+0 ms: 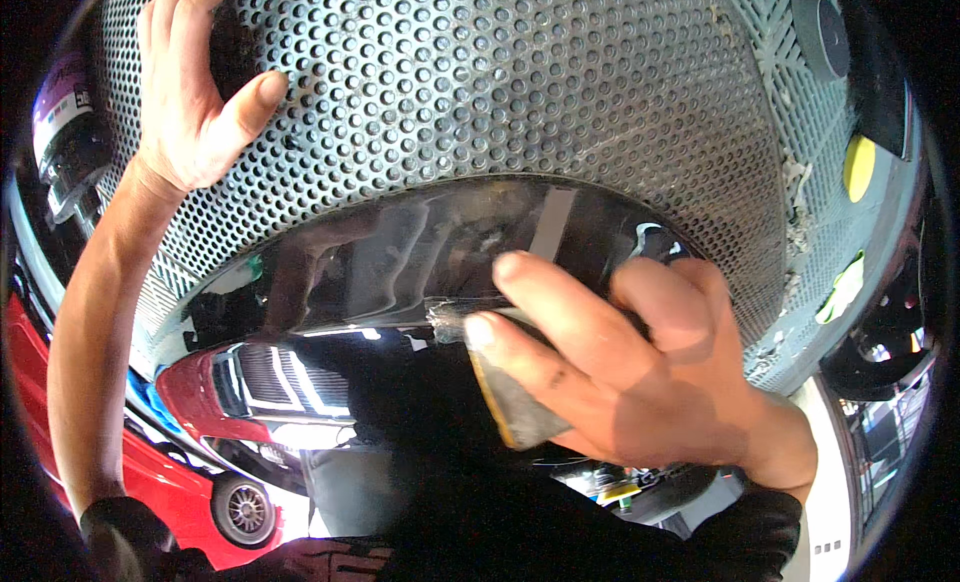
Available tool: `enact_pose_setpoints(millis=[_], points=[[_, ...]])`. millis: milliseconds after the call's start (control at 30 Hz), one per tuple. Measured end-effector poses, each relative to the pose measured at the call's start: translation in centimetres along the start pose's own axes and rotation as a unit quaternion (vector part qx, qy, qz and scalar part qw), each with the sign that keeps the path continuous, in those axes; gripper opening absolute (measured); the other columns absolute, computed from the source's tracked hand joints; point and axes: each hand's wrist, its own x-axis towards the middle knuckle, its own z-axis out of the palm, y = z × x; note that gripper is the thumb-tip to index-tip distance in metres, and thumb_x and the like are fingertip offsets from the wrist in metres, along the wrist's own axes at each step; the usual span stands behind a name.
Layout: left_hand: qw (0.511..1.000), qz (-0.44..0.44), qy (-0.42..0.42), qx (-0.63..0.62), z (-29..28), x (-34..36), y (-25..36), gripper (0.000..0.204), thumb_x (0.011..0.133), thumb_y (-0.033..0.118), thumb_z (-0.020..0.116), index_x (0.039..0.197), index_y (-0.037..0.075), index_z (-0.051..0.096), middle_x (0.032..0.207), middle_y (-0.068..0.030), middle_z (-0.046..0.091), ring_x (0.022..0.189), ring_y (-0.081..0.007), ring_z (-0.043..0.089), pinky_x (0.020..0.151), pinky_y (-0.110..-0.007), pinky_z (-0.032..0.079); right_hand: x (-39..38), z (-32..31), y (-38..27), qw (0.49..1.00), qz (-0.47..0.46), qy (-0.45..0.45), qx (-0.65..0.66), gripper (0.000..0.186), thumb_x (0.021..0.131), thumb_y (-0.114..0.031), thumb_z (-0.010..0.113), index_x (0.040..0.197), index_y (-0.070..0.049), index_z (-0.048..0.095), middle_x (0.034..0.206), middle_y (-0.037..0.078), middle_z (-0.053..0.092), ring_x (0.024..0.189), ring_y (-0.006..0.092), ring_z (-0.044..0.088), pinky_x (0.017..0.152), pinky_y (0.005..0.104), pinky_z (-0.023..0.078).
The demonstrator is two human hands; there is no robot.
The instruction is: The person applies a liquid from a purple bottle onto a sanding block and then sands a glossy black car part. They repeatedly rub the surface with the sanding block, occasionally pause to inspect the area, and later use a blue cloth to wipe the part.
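Note:
A glossy black curved panel (400, 252) lies on a grey perforated bench top (480, 92). My right hand (640, 372) grips a small grey pad with a yellow edge (510, 402) and presses it against the panel's shiny face, beside a smear of pale residue (450, 314). My left hand (195, 97) rests flat on the perforated surface at the upper left, fingers spread, thumb pointing right, holding nothing. The panel mirrors a red car and a dark figure.
A yellow round pad (858, 168) and a grey disc (820, 32) sit at the bench's right side. A yellow-green cloth (845, 287) lies by the right edge. A container with a purple label (62, 107) stands at far left.

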Motion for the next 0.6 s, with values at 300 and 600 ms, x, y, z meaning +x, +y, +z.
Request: enact_pose_setpoints(millis=[300, 600], points=[[1.000, 0.005, 0.005, -0.012, 0.1, 0.2, 0.4, 0.083, 0.094, 0.062, 0.056, 0.144, -0.003, 0.050, 0.147, -0.0221, 0.051, 0.137, -0.0355, 0.044, 0.118, -0.045, 0.027, -0.5, 0.5, -0.2, 0.997, -0.022, 0.051, -0.056, 0.035, 0.086, -0.034, 0.071, 0.119, -0.024, 0.075, 0.134, -0.008, 0.065, 0.099, 0.0200, 0.048, 0.083, 0.0365, 0.039], [1.000, -0.005, -0.003, -0.001, -0.3, -0.1, 0.4, 0.081, 0.093, 0.061, 0.057, 0.144, -0.002, 0.051, 0.146, -0.0213, 0.051, 0.137, -0.0346, 0.043, 0.118, -0.045, 0.027, -2.3, -0.3, 0.6, 0.999, -0.008, 0.026, -0.037, 0.033, 0.085, -0.031, 0.071, 0.117, -0.023, 0.075, 0.133, -0.006, 0.065, 0.098, 0.0206, 0.048, 0.077, 0.0361, 0.042]])
